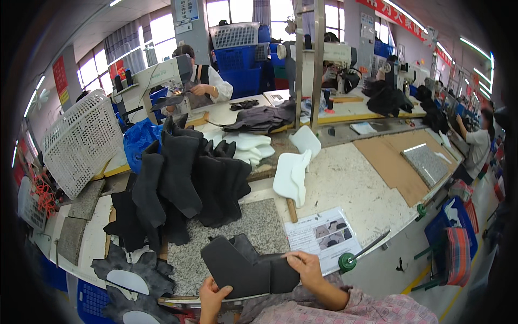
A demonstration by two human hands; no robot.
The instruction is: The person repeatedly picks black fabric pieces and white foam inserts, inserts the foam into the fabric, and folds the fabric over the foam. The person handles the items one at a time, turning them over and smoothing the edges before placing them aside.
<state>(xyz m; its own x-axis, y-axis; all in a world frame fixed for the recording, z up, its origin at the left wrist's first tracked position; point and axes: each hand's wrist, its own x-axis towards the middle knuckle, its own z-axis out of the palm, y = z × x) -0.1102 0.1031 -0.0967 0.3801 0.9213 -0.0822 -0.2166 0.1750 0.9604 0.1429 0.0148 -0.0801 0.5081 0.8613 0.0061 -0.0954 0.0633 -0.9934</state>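
Both hands hold a flat black boot upper point(251, 272) with a seam down its middle, just above the near edge of a speckled stone slab point(208, 243). My left hand point(212, 296) pinches its lower left edge, thumb on top. At its upper right edge, my right hand point(308, 271) grips with thumb and bent fingers. Left of the slab rises a pile of similar black boot uppers point(178, 167). Several dark grey pieces with white ovals point(129, 281) lie at the near left.
White curved templates point(288, 178), a hammer's wooden handle point(292, 210) and a printed sheet point(318, 237) lie on the bench. A metal rod with a green knob point(348, 262) sits at its right edge. Across the bench, a person point(202, 81) works at a sewing machine point(162, 78).
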